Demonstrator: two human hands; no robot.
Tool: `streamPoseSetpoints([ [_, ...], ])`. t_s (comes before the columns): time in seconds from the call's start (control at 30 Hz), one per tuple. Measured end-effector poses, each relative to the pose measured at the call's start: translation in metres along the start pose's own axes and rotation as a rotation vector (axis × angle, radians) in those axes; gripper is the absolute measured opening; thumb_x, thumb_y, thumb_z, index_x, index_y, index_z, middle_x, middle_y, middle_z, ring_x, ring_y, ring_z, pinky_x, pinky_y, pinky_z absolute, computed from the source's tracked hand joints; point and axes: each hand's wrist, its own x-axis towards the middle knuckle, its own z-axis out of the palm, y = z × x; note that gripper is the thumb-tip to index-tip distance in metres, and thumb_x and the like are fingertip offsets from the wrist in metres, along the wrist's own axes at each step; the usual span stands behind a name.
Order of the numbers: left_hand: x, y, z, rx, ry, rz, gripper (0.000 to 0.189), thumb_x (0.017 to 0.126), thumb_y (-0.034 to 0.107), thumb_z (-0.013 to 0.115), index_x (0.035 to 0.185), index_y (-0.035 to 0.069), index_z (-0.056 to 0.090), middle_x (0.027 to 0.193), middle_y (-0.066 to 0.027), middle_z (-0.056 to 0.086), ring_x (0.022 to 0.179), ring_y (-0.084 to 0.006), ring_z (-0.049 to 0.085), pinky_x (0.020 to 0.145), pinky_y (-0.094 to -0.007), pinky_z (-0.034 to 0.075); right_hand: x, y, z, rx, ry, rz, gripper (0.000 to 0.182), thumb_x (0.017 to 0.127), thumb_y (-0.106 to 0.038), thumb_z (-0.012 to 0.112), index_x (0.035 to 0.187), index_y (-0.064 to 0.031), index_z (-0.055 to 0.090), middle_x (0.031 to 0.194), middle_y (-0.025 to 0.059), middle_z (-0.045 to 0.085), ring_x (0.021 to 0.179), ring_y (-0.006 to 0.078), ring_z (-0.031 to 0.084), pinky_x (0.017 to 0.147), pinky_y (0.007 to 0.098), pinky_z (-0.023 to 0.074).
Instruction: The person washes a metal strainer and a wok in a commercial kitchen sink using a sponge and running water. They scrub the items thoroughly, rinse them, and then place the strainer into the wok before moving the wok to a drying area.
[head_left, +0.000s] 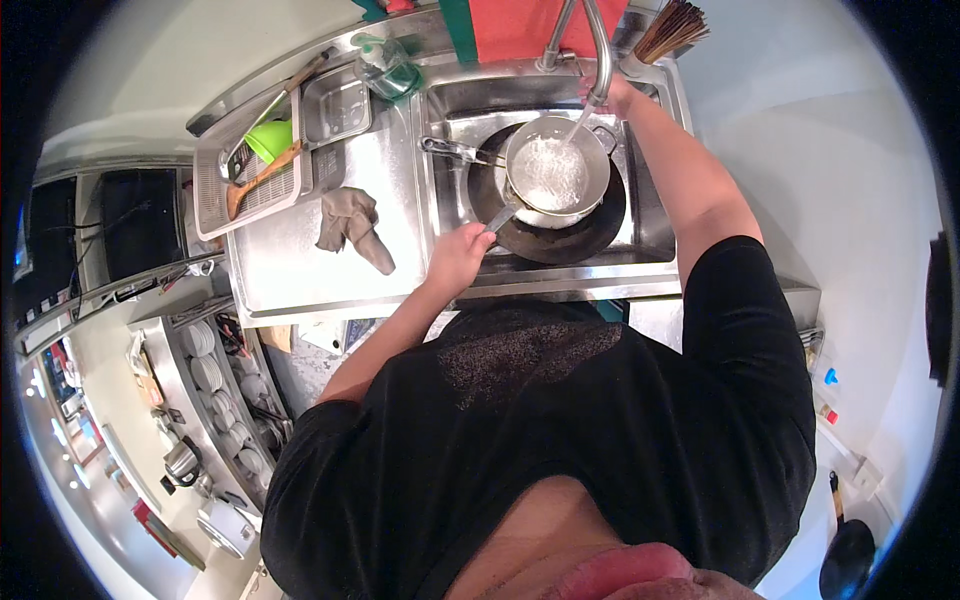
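Note:
Water runs from the curved metal faucet into a metal saucepan over the sink. My left hand grips the saucepan's flat handle. Behind the faucet spout, my right hand is by the base of the tap; the spout partly covers it, and I cannot tell whether its fingers hold anything. Beneath the saucepan are another pan, whose handle points left, and a dark wok in the sink basin.
A crumpled grey-brown cloth lies on the steel drainboard. Further left are a plastic basket with a wooden spatula and green cup, a steel tray and a soap bottle. A bristle brush stands behind the sink.

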Motion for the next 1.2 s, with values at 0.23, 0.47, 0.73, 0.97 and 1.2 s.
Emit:
streamPoseSetpoints([
  [0.23,-0.008,0.018,-0.013,0.058,0.014,0.0,0.033,0.101,0.033,0.061,0.105,0.002,0.067,0.081,-0.0186,0.066,0.075,-0.0322,0.064,0.071,-0.041,0.049,0.007,0.005,-0.006,0.008,-0.036,-0.016,0.031,0.1,-0.034,0.052,0.122,-0.0181,0.066,0.12,0.0003,0.067,0.106,0.0181,0.062,0.092,0.0413,0.0508],
  [0.47,-0.034,0.056,-0.056,-0.018,0.0,-0.061,0.032,0.102,0.034,0.06,0.107,0.004,0.069,0.075,-0.023,0.064,0.073,-0.0418,0.066,0.068,-0.0482,0.049,-0.007,-0.005,0.001,0.013,-0.048,-0.022,0.034,0.105,-0.037,0.046,0.125,-0.0169,0.064,0.122,-0.0008,0.067,0.107,0.0176,0.063,0.092,0.0408,0.0508],
  [0.73,-0.033,0.062,-0.065,0.001,0.007,-0.019,0.037,0.102,0.038,0.061,0.109,0.003,0.069,0.071,-0.0229,0.063,0.07,-0.0413,0.065,0.066,-0.0475,0.048,-0.019,-0.016,-0.005,0.05,0.0,-0.035,0.037,0.105,-0.038,0.046,0.128,-0.0141,0.063,0.124,0.0023,0.067,0.115,0.0191,0.062,0.098,0.0421,0.0477],
  [0.97,-0.015,0.018,-0.031,-0.032,-0.015,-0.071,0.035,0.102,0.037,0.061,0.108,0.003,0.069,0.075,-0.0209,0.065,0.071,-0.0376,0.066,0.067,-0.0449,0.049,-0.018,-0.035,0.011,-0.098,0.064,-0.066,0.034,0.104,-0.034,0.049,0.122,-0.0128,0.067,0.114,0.0032,0.07,0.103,0.0184,0.064,0.092,0.0416,0.0512],
  [1.2,-0.003,0.006,-0.013,-0.073,-0.027,-0.028,0.031,0.101,0.032,0.062,0.106,0.003,0.07,0.082,-0.0203,0.068,0.078,-0.0362,0.067,0.072,-0.0435,0.051,-0.01,-0.03,0.002,-0.104,0.023,-0.065,0.038,0.103,-0.034,0.046,0.126,-0.0105,0.065,0.126,0.0081,0.068,0.117,0.0234,0.062,0.102,0.0491,0.0452],
])
